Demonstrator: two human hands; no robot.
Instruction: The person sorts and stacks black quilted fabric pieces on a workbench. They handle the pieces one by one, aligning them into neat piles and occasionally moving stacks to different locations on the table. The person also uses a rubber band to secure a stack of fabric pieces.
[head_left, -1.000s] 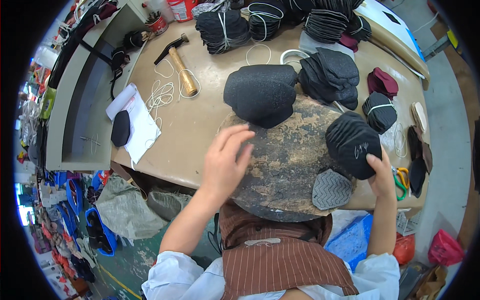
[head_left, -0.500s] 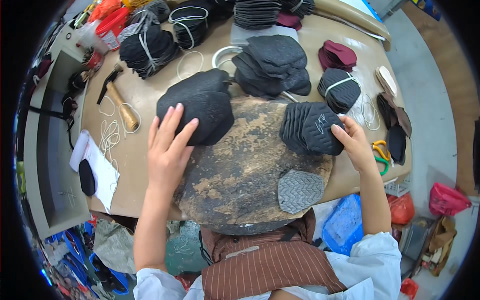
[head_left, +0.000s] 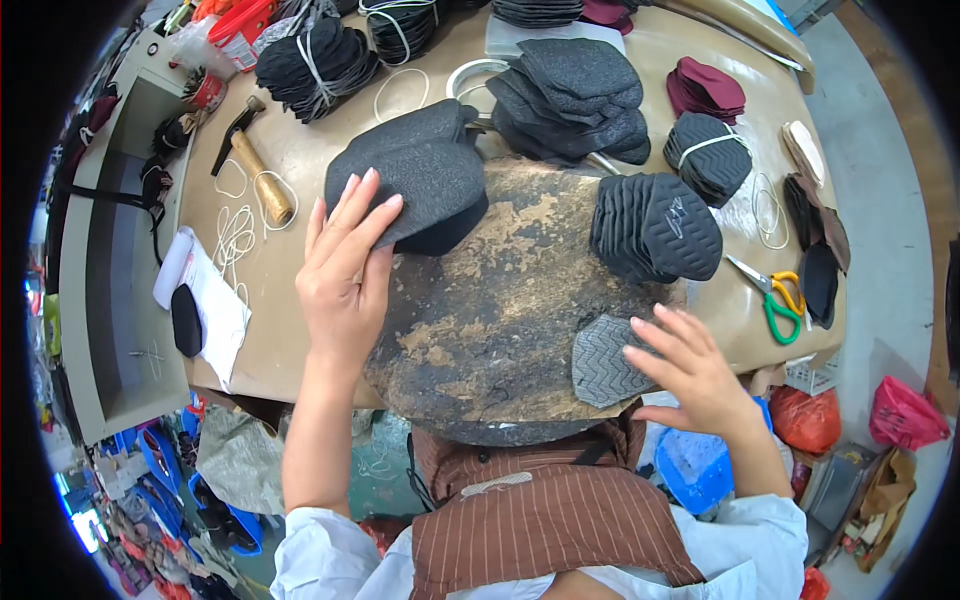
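My left hand (head_left: 345,262) is at the near left edge of a pile of black, rounded fabric pieces (head_left: 425,165). Its fingers lie over the edge of the top piece, with the thumb against that edge; the piece is tilted up a little. Fingers spread, my right hand (head_left: 690,385) hovers at the right edge of a single grey piece with a zigzag pattern (head_left: 605,362), holding nothing. That piece lies near the front of a worn, round wooden block (head_left: 480,330). Behind it on the block stands a fanned stack of black quilted pieces (head_left: 655,228), the top one bearing a white mark.
A loose black pile (head_left: 570,100), a tied black bundle (head_left: 708,158) and maroon pieces (head_left: 705,88) lie behind. Scissors (head_left: 775,295) with green and yellow handles lie right. At left are a hammer (head_left: 255,170), white cord (head_left: 235,240) and paper (head_left: 215,310).
My right hand has let go of the quilted stack and moved nearer to the grey piece. My left hand has shifted at the pile's edge, and its top piece now tilts up.
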